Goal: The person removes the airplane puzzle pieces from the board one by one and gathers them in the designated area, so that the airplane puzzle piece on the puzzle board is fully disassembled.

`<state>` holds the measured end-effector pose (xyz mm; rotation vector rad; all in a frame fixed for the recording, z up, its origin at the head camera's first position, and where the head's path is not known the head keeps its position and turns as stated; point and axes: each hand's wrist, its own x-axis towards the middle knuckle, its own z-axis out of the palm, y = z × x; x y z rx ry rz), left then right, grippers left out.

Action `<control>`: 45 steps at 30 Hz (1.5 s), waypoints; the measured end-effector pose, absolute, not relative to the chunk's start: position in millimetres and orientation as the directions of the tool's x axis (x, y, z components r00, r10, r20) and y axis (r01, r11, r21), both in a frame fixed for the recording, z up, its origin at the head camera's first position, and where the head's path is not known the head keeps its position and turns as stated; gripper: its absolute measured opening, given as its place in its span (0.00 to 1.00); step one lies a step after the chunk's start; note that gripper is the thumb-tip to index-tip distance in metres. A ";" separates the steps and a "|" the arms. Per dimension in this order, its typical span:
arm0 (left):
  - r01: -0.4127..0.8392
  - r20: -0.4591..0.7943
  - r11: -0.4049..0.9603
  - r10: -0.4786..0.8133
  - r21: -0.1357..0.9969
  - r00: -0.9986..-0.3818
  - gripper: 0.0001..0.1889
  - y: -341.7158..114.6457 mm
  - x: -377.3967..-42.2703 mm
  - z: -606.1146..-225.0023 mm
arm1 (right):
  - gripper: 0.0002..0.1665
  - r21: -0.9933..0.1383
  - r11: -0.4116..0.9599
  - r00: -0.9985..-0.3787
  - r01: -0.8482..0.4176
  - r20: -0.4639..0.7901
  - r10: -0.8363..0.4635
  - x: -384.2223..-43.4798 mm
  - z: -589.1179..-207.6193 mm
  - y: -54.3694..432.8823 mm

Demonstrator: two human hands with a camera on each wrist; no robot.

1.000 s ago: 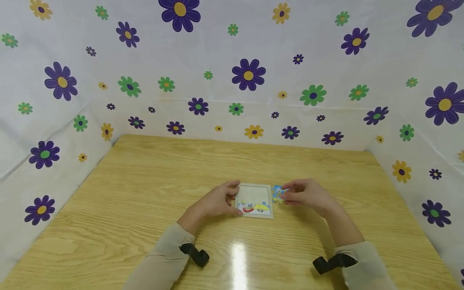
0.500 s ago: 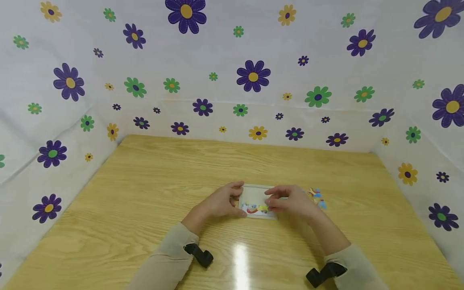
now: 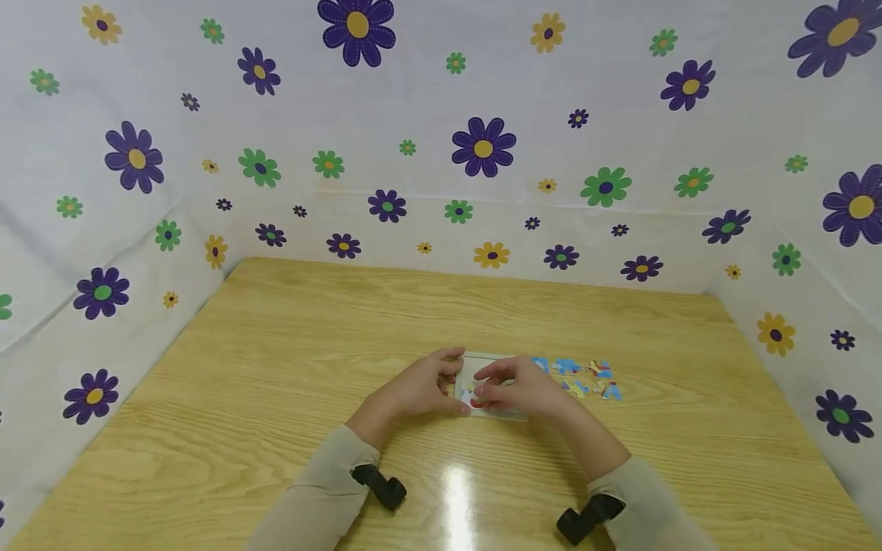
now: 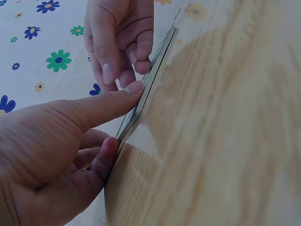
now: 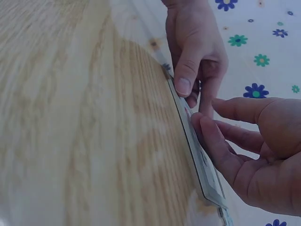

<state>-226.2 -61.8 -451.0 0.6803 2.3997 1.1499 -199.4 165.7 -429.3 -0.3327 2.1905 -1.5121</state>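
A small shallow puzzle tray (image 3: 472, 367) with a pale rim lies on the table. My left hand (image 3: 413, 385) grips its left side, with the thumb on the front corner and the fingers at the edge. Over the tray is my right hand (image 3: 529, 390), its fingertips touching the surface near a piece with a red mark (image 3: 475, 402). No piece shows between those fingers in the right wrist view, where the tray (image 5: 214, 181) appears nearly edge-on. The right hand hides much of the tray's picture. Several loose jigsaw pieces (image 3: 567, 366) lie just right of the tray.
The wooden table (image 3: 331, 329) runs back to a white flowered cloth (image 3: 413, 176) that also hangs at both sides. A black strap mount (image 3: 382, 487) sits on the left wrist and another black mount (image 3: 586, 520) on the right.
My right hand has moved left from a piece beside the tray to over the tray's lower part, uncovering the loose pieces. My left hand keeps its grip on the tray.
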 end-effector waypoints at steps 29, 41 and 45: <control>0.248 -0.149 0.542 0.585 0.803 -0.797 0.44 -62.4 -225.2 -447.9 | 0.14 -0.933 0.359 -0.887 0.024 -0.185 -0.424 -198.4 -433.3 154.7; 0.252 -0.139 0.535 0.586 0.807 -0.798 0.44 -60.9 -225.3 -449.9 | 0.17 -0.935 0.348 -0.870 0.070 -0.228 -0.436 -189.6 -417.2 166.6; 0.246 -0.142 0.540 0.578 0.805 -0.804 0.44 -60.6 -225.9 -450.7 | 0.15 -0.934 0.350 -0.874 0.067 -0.224 -0.430 -187.7 -415.3 173.2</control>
